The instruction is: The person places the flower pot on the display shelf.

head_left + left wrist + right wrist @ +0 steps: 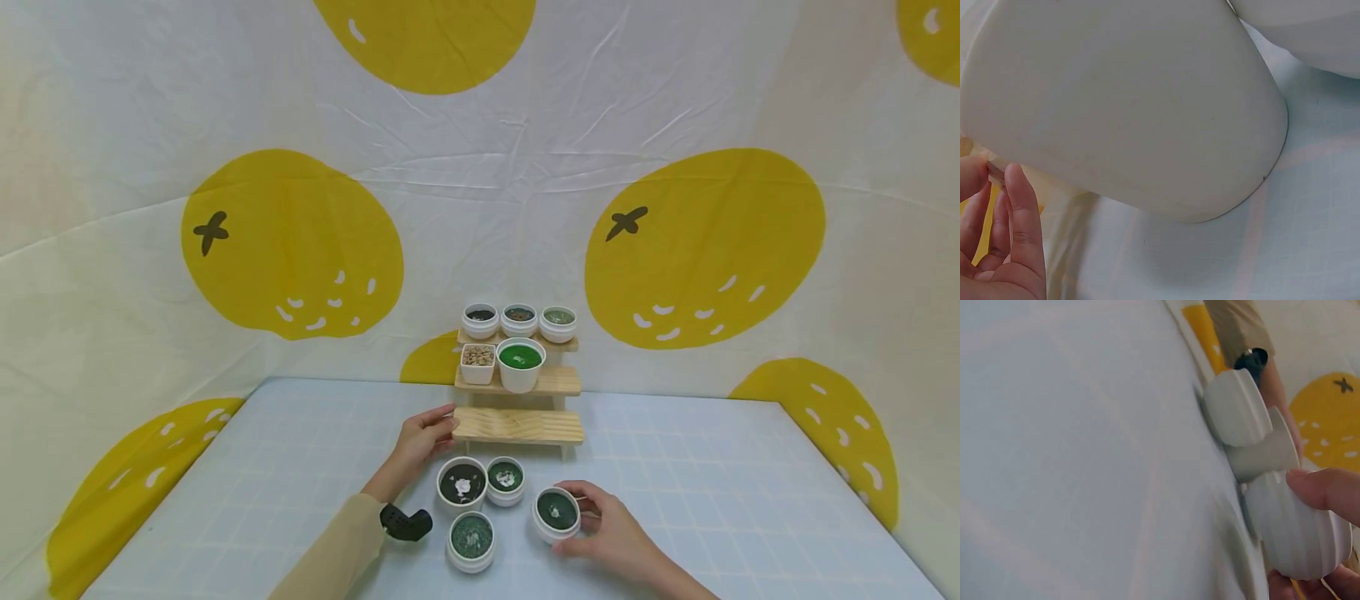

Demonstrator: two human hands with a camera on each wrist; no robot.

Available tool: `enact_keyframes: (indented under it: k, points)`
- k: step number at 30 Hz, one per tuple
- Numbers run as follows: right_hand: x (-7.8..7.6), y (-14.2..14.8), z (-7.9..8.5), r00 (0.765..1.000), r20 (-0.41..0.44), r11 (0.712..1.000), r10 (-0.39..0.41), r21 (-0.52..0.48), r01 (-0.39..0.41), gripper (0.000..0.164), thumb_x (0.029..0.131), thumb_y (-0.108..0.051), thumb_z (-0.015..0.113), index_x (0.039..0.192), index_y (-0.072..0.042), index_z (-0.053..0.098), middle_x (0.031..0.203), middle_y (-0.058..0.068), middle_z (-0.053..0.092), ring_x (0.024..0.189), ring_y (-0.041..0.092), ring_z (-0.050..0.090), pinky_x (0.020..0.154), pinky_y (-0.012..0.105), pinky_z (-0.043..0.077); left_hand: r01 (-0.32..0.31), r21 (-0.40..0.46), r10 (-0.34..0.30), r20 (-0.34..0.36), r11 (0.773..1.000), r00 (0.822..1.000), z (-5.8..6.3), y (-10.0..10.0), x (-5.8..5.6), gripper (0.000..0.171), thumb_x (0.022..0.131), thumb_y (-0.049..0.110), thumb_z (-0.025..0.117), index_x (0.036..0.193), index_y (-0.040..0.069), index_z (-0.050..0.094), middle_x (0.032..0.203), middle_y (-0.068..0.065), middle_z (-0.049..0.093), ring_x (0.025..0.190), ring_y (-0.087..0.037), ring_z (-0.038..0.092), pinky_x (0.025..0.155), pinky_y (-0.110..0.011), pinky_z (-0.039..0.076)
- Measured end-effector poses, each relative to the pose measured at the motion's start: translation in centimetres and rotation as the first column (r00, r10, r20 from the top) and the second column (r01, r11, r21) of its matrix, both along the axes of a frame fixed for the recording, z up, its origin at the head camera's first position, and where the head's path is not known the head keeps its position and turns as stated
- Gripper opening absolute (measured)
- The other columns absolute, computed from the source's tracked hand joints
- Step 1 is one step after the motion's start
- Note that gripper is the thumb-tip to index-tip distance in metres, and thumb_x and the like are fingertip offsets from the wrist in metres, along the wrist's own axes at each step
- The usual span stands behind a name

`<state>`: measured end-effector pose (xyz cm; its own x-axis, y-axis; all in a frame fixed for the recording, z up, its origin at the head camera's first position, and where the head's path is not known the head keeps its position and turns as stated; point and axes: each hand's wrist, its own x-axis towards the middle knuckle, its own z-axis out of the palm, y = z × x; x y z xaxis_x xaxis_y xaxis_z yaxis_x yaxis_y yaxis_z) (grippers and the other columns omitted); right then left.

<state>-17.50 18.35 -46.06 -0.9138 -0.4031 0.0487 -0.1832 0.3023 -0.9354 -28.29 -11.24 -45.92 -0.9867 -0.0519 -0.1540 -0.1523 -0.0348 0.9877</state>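
My left hand (426, 433) is at the left end of the lowest shelf of a wooden tiered stand (517, 425). In the left wrist view, the thumb and fingers pinch the shelf's edge. A round white pot with a dark green surface (557, 510) is in my right hand (609, 533), thumb on the near side and fingers round the far side. The right wrist view shows the thumb on the ribbed wall of this pot (1294, 528). Left of it stand a dark-topped pot (462, 482), a small green-topped pot (506, 477) and a speckled green pot (472, 537).
On the stand's middle shelf are a square cup of tan bits (477, 363) and a taller bright green cup (521, 367). Three small round pots line the top shelf (573, 342). A pale blue checked cloth (712, 492) covers the table, with a fruit-printed curtain (480, 217) behind.
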Motion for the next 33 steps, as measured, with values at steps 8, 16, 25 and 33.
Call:
enact_keyframes:
  k: [8, 16, 25, 33]
  points:
    - [-0.7, 1.9, 0.4, 0.996, 0.012, 0.995, -0.086, 0.042, 0.086, 0.075, 0.069, -0.015, 0.086, 0.131, 0.002, 0.049, 0.124, 0.019, 0.056, 0.100, 0.000, 0.058, 0.090, 0.017, 0.051, 0.002, 0.005, -0.002, -0.007, 1.000, 1.000, 0.0, 0.0, 0.0, 0.041, 0.091, 0.011, 0.064, 0.130, -0.002, 0.057, 0.113, -0.016, 0.064, 0.072, -0.008, 0.062, 0.067, -0.020, 0.057]
    - [-1.2, 3.4, 0.8, 0.988, -0.045, 0.989, -0.146, 0.013, 0.146, 0.072, 0.069, -0.012, 0.085, 0.130, 0.004, 0.050, 0.122, 0.021, 0.056, 0.096, -0.003, 0.058, 0.085, 0.012, 0.051, 0.011, 0.008, -0.011, -0.019, 1.000, 1.000, -0.2, 0.0, 0.0, 0.042, 0.091, 0.011, 0.064, 0.130, -0.003, 0.057, 0.111, -0.016, 0.064, 0.072, -0.008, 0.062, 0.067, -0.021, 0.057]
    - [-2.4, 4.8, 1.8, 0.974, -0.033, 0.974, -0.225, 0.022, 0.226, 0.072, 0.070, -0.008, 0.084, 0.132, 0.002, 0.049, 0.125, 0.020, 0.057, 0.095, 0.000, 0.061, 0.081, 0.016, 0.053, 0.007, 0.003, -0.007, -0.017, 1.000, 1.000, -0.2, 0.2, -0.1, 0.042, 0.091, 0.011, 0.064, 0.129, -0.003, 0.057, 0.112, -0.017, 0.064, 0.072, -0.008, 0.062, 0.068, -0.022, 0.058]
    - [-3.9, 6.1, 1.5, 0.958, -0.099, 0.960, -0.268, 0.051, 0.274, 0.071, 0.069, -0.009, 0.084, 0.131, 0.002, 0.051, 0.125, 0.021, 0.057, 0.092, -0.003, 0.060, 0.080, 0.016, 0.053, -0.005, 0.008, 0.005, -0.017, 1.000, 1.000, -0.4, 0.0, -0.1, 0.040, 0.091, 0.010, 0.064, 0.129, -0.001, 0.059, 0.109, -0.014, 0.065, 0.071, -0.009, 0.062, 0.067, -0.021, 0.057]
